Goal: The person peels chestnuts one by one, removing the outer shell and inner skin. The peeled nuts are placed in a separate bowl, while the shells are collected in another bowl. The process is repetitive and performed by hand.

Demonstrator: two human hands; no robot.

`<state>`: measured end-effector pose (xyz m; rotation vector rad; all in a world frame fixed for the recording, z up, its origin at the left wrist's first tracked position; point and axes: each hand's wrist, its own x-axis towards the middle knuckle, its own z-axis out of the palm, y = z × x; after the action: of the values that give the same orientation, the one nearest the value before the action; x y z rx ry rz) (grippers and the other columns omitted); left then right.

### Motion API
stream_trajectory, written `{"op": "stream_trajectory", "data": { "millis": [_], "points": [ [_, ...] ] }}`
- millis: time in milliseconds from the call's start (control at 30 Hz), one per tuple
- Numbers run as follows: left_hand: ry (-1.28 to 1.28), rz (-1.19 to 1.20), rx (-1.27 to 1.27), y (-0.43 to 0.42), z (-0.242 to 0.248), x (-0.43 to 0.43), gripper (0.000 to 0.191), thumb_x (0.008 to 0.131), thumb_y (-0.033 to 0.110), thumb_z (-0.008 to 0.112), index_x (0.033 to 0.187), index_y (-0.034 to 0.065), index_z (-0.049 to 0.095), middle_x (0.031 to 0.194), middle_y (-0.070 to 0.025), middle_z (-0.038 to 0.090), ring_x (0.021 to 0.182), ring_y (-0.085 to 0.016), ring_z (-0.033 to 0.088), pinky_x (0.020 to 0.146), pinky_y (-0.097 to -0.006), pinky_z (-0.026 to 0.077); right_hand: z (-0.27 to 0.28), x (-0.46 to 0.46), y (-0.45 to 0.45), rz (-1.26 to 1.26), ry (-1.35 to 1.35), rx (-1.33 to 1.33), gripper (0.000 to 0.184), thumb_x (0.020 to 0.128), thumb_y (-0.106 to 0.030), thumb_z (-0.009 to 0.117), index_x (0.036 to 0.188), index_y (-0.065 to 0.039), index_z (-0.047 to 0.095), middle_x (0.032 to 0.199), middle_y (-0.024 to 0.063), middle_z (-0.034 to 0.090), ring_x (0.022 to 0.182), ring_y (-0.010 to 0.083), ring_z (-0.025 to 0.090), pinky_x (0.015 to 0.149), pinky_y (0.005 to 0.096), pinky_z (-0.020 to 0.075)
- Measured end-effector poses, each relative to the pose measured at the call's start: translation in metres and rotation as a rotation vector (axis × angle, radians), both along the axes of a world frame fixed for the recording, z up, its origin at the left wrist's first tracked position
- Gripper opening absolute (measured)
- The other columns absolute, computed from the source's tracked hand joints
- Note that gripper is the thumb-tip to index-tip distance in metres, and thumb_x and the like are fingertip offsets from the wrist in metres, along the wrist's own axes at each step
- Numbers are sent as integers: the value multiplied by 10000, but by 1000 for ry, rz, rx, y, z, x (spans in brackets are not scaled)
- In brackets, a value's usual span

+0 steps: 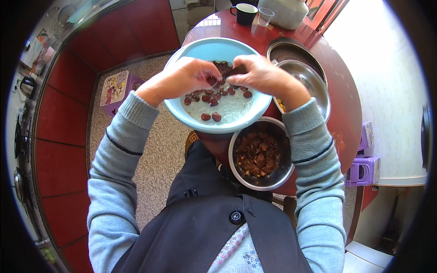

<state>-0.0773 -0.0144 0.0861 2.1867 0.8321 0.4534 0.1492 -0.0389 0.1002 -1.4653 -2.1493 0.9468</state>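
Observation:
Several brown chestnuts (213,101) float in the water of a light blue plastic basin (218,129). Above this basin, my left hand (186,76) pinches a single chestnut (211,80) between its fingers. My right hand (263,75) is close by, closed around a dark tool (237,70) that looks like a small knife; its blade is not clear to see. Brown shell pieces (257,153) fill the bottom of a steel bowl (264,187) nearer to me. Under my right wrist, a second steel bowl (302,70) holds yellow pieces (281,105), mostly hidden by my arm.
Everything stands on a round red table (344,112). A round dark tray (290,51) lies partly beneath the second bowl. Toward the far edge are a black mug (245,15), a clear plastic cup (265,17) and a large metal pot (285,13). A purple stool (119,90) is on the floor at left.

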Motion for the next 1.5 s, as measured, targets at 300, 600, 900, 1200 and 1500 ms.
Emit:
{"op": "stream_trajectory", "data": {
  "millis": [300, 600, 900, 1200, 1500],
  "points": [
    [35, 85, 44, -2, -41, 1, 257, 756, -3, 708, 980, 63, 600, 857, -76, 649, 821, -157, 621, 770, -314, 510, -48, -2, 7, -195, -291, 187, 291, 794, -164, 728, 1040, -33, 643, 979, 161, 689, 896, 291, 676, 792, 393, 526],
    [364, 157, 413, -7, -60, 4, 241, 750, -15, 666, 958, 76, 586, 813, -115, 637, 832, -224, 633, 791, -366, 504, -80, -4, 2, -49, -446, 337, 257, 821, -195, 761, 993, -44, 645, 887, 87, 691, 802, 120, 667, 629, 283, 539],
    [491, 80, 507, -19, -55, 9, 304, 765, -29, 673, 1021, 81, 552, 917, -95, 655, 884, -164, 642, 865, -310, 483, -53, -25, -23, 11, -825, 329, 176, 835, -149, 723, 985, -76, 668, 906, 71, 701, 882, 158, 678, 695, 312, 555],
    [-259, 62, -168, -19, -38, 8, 238, 808, -16, 660, 991, 59, 528, 942, -109, 672, 862, -229, 673, 769, -335, 506, -52, -19, -43, -85, -444, 302, 164, 811, -117, 717, 934, -56, 628, 844, 101, 671, 784, 211, 636, 752, 366, 516],
    [-119, 266, -16, -12, -45, 2, 221, 812, -14, 677, 976, 35, 537, 932, -43, 620, 835, -152, 639, 754, -290, 504, -64, -13, -34, -180, 299, 202, 168, 786, -134, 711, 895, -58, 608, 835, 150, 641, 817, 343, 647, 709, 425, 504]
  ]
}}
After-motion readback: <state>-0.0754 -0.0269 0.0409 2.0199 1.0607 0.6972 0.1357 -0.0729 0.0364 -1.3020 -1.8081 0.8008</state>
